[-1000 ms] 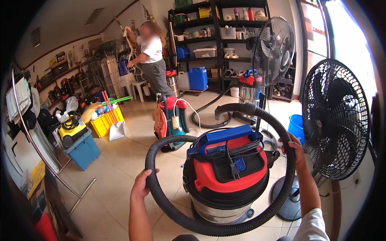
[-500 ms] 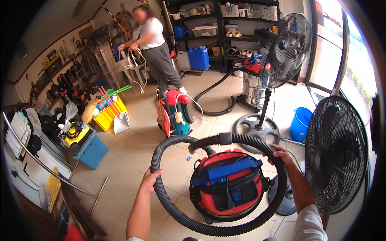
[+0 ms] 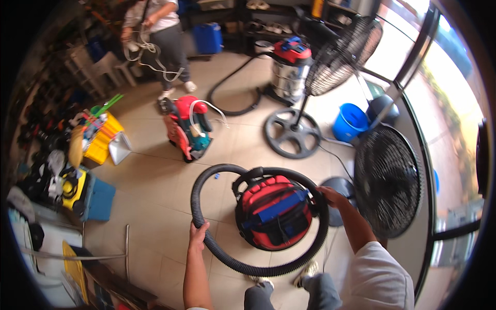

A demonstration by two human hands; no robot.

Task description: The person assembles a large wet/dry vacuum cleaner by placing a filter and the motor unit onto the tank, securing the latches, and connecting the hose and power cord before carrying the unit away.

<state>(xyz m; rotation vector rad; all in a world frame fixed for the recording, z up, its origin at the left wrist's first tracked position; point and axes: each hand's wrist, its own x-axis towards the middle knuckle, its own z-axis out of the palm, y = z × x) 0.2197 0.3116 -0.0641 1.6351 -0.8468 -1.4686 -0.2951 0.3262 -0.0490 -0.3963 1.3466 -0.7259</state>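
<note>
A red and black vacuum cleaner (image 3: 281, 232) with a blue part across its top stands on the tiled floor in front of me. Its black ribbed hose (image 3: 258, 270) curves in a wide loop that appears around it. My left hand (image 3: 198, 235) is closed on the left side of that loop. On the opposite side, my right hand (image 3: 331, 197) grips the hose, its fingers partly hidden. The hose's upper stretch crosses the back of the vacuum cleaner's top.
A red and green machine (image 3: 188, 129) stands ahead, near a person (image 3: 168, 44) holding a white cord. Beyond are a steel-drum vacuum (image 3: 289, 72) and a blue bucket (image 3: 350, 123). A black fan (image 3: 387, 181) stands close on my right; a yellow crate (image 3: 103, 139) is at left.
My view has tilted down, bringing my legs and shoes into sight. Both hands keep hold of the hose, whose loop sits closer around the vacuum cleaner. The person with the cord is still standing.
</note>
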